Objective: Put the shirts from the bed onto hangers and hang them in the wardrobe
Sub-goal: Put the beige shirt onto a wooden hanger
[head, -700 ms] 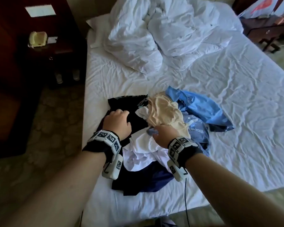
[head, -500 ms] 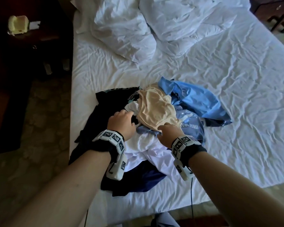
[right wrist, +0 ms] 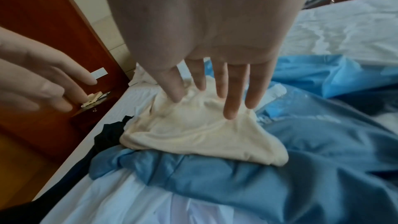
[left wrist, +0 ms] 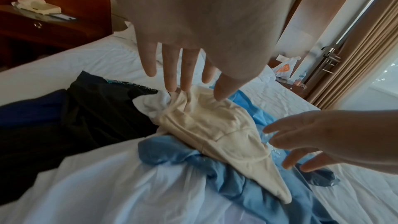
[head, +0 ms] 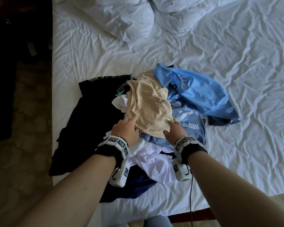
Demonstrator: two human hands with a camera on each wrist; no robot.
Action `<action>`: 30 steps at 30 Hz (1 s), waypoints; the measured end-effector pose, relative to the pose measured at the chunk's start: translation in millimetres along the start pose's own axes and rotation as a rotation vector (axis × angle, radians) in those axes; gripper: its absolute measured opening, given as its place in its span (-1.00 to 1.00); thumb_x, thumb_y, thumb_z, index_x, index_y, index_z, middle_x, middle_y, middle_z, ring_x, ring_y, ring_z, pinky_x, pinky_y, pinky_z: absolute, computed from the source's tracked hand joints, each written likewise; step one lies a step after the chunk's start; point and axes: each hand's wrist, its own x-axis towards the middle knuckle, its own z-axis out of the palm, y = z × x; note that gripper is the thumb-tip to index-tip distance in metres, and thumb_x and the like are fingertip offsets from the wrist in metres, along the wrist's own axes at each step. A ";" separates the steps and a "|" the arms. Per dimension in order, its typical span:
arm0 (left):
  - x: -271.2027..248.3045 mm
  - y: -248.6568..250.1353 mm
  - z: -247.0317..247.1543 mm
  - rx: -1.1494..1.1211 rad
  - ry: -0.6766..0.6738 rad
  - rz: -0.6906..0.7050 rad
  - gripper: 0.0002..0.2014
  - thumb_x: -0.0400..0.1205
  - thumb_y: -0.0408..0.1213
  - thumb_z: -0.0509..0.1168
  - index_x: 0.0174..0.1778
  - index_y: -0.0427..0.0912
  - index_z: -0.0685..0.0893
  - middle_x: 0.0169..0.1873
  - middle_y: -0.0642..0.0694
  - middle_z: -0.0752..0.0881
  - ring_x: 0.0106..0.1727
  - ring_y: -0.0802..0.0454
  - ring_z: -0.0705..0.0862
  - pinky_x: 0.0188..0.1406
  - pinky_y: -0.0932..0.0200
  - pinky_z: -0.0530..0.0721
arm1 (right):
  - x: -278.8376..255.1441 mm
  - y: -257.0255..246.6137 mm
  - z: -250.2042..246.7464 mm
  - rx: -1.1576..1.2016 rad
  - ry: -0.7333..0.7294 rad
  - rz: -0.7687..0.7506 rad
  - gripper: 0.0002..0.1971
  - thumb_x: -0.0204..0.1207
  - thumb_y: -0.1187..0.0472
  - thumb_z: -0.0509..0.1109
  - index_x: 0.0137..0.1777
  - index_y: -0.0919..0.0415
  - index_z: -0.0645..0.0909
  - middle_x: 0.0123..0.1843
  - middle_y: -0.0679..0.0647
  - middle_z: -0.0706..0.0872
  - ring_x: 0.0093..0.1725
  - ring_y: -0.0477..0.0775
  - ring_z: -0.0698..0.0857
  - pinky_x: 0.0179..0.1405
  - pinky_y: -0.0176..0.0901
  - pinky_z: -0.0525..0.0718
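Rumpled white bed sheet (head: 236, 63) across most of the head view, bedding bunched along the top edge. Lower centre: white shirt (head: 154, 163) nearest, spread flat under both wrists. Just beyond, left hand (head: 126, 130) and right hand (head: 175, 130), fingers straight and spread, gripping nothing. Fingertips of the left hand touching the left edge of the beige shirt (head: 149, 105), those of the right hand at its near right hem. Beige shirt on top of the pile, long axis running away up the frame, lying between both hands, equally close to each. Black shirt (head: 92, 115) left, blue shirt (head: 198, 92) upper right. No hangers or wardrobe in sight.
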 end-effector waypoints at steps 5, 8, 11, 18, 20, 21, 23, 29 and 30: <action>12.8 3.1 32.8 -0.133 -0.054 -0.048 -0.43 0.69 -0.11 0.19 0.64 -0.05 0.22 0.50 -0.14 0.36 0.40 -0.19 0.50 0.27 -0.07 0.53 | 29.3 2.8 14.2 0.130 0.072 0.046 -0.29 0.65 0.13 0.26 0.69 0.15 -0.03 0.64 0.19 0.19 0.37 0.29 0.56 0.25 0.05 0.55; 15.4 -0.1 47.2 -0.237 -0.032 -0.065 -0.38 0.68 -0.12 0.23 0.65 -0.06 0.19 0.54 -0.10 0.29 0.36 -0.14 0.54 0.20 -0.03 0.58 | 43.3 4.2 15.5 0.258 0.111 0.054 -0.36 0.64 0.16 0.24 0.65 0.14 0.04 0.50 0.26 0.41 0.24 0.32 0.63 0.09 0.02 0.56; 24.2 -9.2 53.6 -0.282 -0.008 -0.102 -0.38 0.69 -0.10 0.24 0.66 -0.05 0.17 0.58 -0.10 0.22 0.36 -0.15 0.55 0.16 0.02 0.57 | 55.9 7.4 15.9 0.226 0.115 0.086 -0.57 0.66 0.15 0.15 0.51 0.21 0.34 0.21 0.33 0.68 0.14 0.37 0.66 0.03 0.03 0.55; 67.6 -27.1 60.1 -0.539 0.039 -0.238 -0.29 0.63 0.02 0.29 0.67 -0.04 0.19 0.58 -0.21 0.31 0.50 -0.27 0.43 0.45 -0.10 0.47 | 49.8 19.9 26.9 0.268 0.234 0.106 -0.77 0.63 0.18 0.21 -0.02 0.35 0.60 -0.01 0.36 0.73 0.02 0.37 0.66 -0.16 -0.10 0.40; 82.1 -25.1 57.5 -0.615 0.041 -0.302 -0.26 0.64 0.02 0.31 0.69 -0.08 0.16 0.61 -0.18 0.31 0.57 -0.25 0.34 0.54 -0.06 0.34 | 50.2 25.8 28.9 0.283 0.260 0.119 -0.79 0.62 0.20 0.23 -0.04 0.35 0.60 0.00 0.36 0.73 0.03 0.38 0.66 -0.17 -0.09 0.40; 88.4 -23.9 55.8 -0.681 0.028 -0.329 -0.24 0.63 0.03 0.32 0.69 -0.06 0.13 0.61 -0.17 0.32 0.59 -0.22 0.33 0.55 -0.07 0.33 | 50.7 27.6 29.2 0.290 0.271 0.120 -0.80 0.62 0.22 0.23 -0.01 0.35 0.60 0.04 0.36 0.71 0.06 0.38 0.65 -0.15 -0.07 0.41; 98.5 -21.6 54.6 -0.825 0.012 -0.384 -0.26 0.61 0.01 0.35 0.66 -0.06 0.20 0.52 -0.16 0.46 0.51 -0.19 0.45 0.45 -0.05 0.45 | 50.3 29.7 29.8 0.323 0.297 0.118 -0.76 0.63 0.25 0.23 0.20 0.34 0.58 0.26 0.31 0.60 0.18 0.32 0.61 -0.02 -0.06 0.47; 95.8 -13.5 59.2 -0.860 0.220 -0.327 -0.81 0.56 -0.24 0.39 -0.22 -0.29 0.59 -0.42 0.00 0.54 -0.28 -0.05 0.53 -0.26 0.19 0.38 | 43.0 8.9 36.6 0.293 0.525 -0.154 -0.70 0.55 0.19 0.25 0.17 0.34 0.62 0.20 0.31 0.54 -0.08 0.32 0.65 -0.03 0.07 0.66; 92.6 -13.1 61.2 -0.839 0.252 -0.286 -0.78 0.54 -0.27 0.40 -0.30 -0.30 0.53 -0.49 -0.01 0.47 -0.35 -0.05 0.45 -0.31 0.17 0.34 | 42.2 -0.7 35.8 0.302 0.522 -0.201 -0.73 0.54 0.18 0.27 0.10 0.32 0.66 0.14 0.27 0.58 -0.14 0.31 0.66 -0.08 0.06 0.65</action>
